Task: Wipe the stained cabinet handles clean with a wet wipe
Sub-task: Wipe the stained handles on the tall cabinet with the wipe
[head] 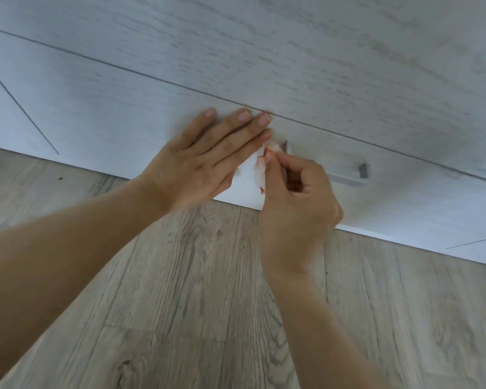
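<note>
A grey bar handle [345, 175] sits on the lowest drawer front of a pale wood-grain cabinet [264, 66]. A white wet wipe [249, 178] with reddish-orange stains hangs between my two hands, just left of the handle's left end. My right hand [295, 203] pinches the wipe's stained top edge with curled fingers, right beside the handle's left post. My left hand [205, 155] lies with straight fingers over the wipe's left side, fingertips reaching the gap above the drawer. The handle's left part is partly hidden behind my right hand.
Grey-brown wood-plank floor [208, 318] fills the lower half of the view. The cabinet's white plinth [404, 242] runs along the floor. Seams between other cabinet fronts [23, 108] show at the left.
</note>
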Motion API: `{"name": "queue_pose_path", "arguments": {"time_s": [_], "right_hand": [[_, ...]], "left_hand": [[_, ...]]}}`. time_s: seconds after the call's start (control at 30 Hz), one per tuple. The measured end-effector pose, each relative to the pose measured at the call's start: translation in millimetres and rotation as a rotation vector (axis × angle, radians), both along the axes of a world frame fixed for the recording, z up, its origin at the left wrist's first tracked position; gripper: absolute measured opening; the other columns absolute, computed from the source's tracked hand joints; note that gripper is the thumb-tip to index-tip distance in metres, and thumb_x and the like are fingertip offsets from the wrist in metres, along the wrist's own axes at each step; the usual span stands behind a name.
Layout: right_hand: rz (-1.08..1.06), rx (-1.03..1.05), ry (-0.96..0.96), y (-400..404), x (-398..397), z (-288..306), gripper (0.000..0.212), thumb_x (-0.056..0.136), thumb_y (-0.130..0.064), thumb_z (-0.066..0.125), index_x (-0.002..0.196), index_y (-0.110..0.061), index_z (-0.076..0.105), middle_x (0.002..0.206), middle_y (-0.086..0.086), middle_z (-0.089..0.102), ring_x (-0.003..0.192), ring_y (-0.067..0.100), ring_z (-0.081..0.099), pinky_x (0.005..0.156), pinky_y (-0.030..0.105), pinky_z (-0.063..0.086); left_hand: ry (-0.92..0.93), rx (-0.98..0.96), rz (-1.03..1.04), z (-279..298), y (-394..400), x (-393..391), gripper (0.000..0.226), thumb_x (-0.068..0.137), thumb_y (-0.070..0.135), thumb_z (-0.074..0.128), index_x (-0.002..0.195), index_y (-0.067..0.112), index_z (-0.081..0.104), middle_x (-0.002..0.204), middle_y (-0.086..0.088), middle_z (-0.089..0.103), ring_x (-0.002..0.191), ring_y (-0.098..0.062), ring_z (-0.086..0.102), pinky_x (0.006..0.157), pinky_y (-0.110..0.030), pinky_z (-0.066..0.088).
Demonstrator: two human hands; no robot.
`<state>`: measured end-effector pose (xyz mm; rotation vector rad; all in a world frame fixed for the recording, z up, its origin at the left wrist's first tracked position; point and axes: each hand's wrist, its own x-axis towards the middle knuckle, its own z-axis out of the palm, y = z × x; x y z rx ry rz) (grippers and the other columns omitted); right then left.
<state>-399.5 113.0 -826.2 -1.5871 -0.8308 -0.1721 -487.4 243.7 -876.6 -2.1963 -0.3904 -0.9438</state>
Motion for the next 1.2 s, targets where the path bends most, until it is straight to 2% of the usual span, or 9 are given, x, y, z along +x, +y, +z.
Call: {"name": "queue_pose_path", "arguments": {"time_s": [0.23, 0.4, 0.5, 0.6, 0.7, 0.8, 0.9, 1.07, 1.2], "right_hand": [[-0.124, 0.056, -0.024, -14.5, 7.7, -1.6, 0.009, 0.08, -0.01, 0.073, 0.075, -0.008, 0.066, 0.067, 0.002, 0.062, 0.058, 0.008, 0.055, 0.057, 0.015, 0.045], [-0.252, 0.066, 0.098, -37.8, 29.5, 8.9, 0.015, 0.083, -0.019, 0.071, 0.079, -0.027, 0.06, 0.068, -0.01, 0.058, 0.058, 0.003, 0.054, 0.056, 0.018, 0.047], [-0.215, 0.092, 0.088, -40.9, 25.1, 18.2, 0.006, 0.088, -0.025, 0.064, 0.092, -0.028, 0.062, 0.076, 0.0, 0.062, 0.063, 0.02, 0.062, 0.055, 0.038, 0.054], [-0.142, 0.071, 0.082, -35.6, 14.9, 20.5, 0.017, 0.088, -0.027, 0.057, 0.101, -0.025, 0.068, 0.089, 0.011, 0.067, 0.072, 0.031, 0.064, 0.06, 0.045, 0.054], [-0.061, 0.025, 0.069, -26.6, 6.5, 23.0, 0.02, 0.086, -0.031, 0.062, 0.102, -0.021, 0.068, 0.094, 0.004, 0.065, 0.078, 0.025, 0.066, 0.065, 0.039, 0.056], [-0.012, -0.049, 0.012, -20.4, 2.8, 22.8, 0.031, 0.078, -0.027, 0.074, 0.106, -0.015, 0.068, 0.096, -0.006, 0.058, 0.08, 0.016, 0.064, 0.068, 0.018, 0.052], [-0.064, -0.094, -0.132, -16.6, 5.8, 16.7, 0.025, 0.075, -0.016, 0.078, 0.097, -0.007, 0.07, 0.088, -0.004, 0.056, 0.07, 0.009, 0.059, 0.063, 0.006, 0.045], [-0.077, -0.03, -0.209, -12.5, 14.2, 11.0, 0.016, 0.076, -0.011, 0.076, 0.092, -0.007, 0.073, 0.08, -0.007, 0.054, 0.064, -0.007, 0.047, 0.061, 0.003, 0.041], [-0.093, 0.017, -0.141, -18.5, 24.0, 8.6, 0.018, 0.076, -0.011, 0.076, 0.094, -0.009, 0.072, 0.079, -0.008, 0.054, 0.068, -0.003, 0.052, 0.07, 0.004, 0.043]], "left_hand": [[-0.084, -0.018, 0.025, -10.4, 0.3, 6.8, 0.072, 0.091, 0.027, 0.052, 0.152, 0.01, 0.016, 0.16, -0.004, -0.003, 0.147, -0.019, -0.001, 0.118, -0.042, -0.001], [-0.122, -0.018, 0.018, -13.7, -1.6, 10.7, 0.074, 0.089, 0.026, 0.054, 0.152, 0.009, 0.017, 0.16, -0.005, -0.002, 0.147, -0.02, 0.001, 0.118, -0.043, 0.001], [-0.126, -0.014, 0.021, -14.0, -0.2, 11.7, 0.075, 0.089, 0.026, 0.053, 0.152, 0.008, 0.016, 0.16, -0.005, -0.002, 0.147, -0.02, 0.0, 0.118, -0.043, -0.001], [-0.126, -0.011, 0.03, -14.7, -0.6, 12.8, 0.075, 0.09, 0.028, 0.052, 0.152, 0.008, 0.016, 0.16, -0.006, -0.003, 0.147, -0.021, -0.001, 0.118, -0.044, -0.001], [-0.119, -0.016, 0.028, -14.1, -0.3, 11.9, 0.073, 0.09, 0.028, 0.051, 0.152, 0.008, 0.016, 0.16, -0.005, -0.002, 0.147, -0.02, 0.0, 0.118, -0.043, -0.001], [-0.115, -0.02, 0.022, -13.8, -0.2, 9.9, 0.073, 0.091, 0.028, 0.051, 0.152, 0.009, 0.016, 0.16, -0.004, -0.001, 0.147, -0.019, 0.002, 0.118, -0.043, 0.0], [-0.119, -0.021, 0.011, -12.3, -0.3, 8.9, 0.075, 0.09, 0.026, 0.053, 0.152, 0.009, 0.016, 0.16, -0.004, 0.0, 0.147, -0.019, 0.003, 0.118, -0.043, 0.002], [-0.099, -0.011, 0.014, -10.7, 0.1, 7.7, 0.073, 0.09, 0.026, 0.053, 0.152, 0.009, 0.017, 0.16, -0.004, -0.001, 0.147, -0.019, 0.003, 0.117, -0.042, 0.003], [-0.077, -0.006, 0.022, -9.1, -0.7, 5.8, 0.071, 0.092, 0.027, 0.051, 0.152, 0.009, 0.017, 0.16, -0.005, -0.002, 0.147, -0.019, 0.001, 0.117, -0.042, 0.003]]}}
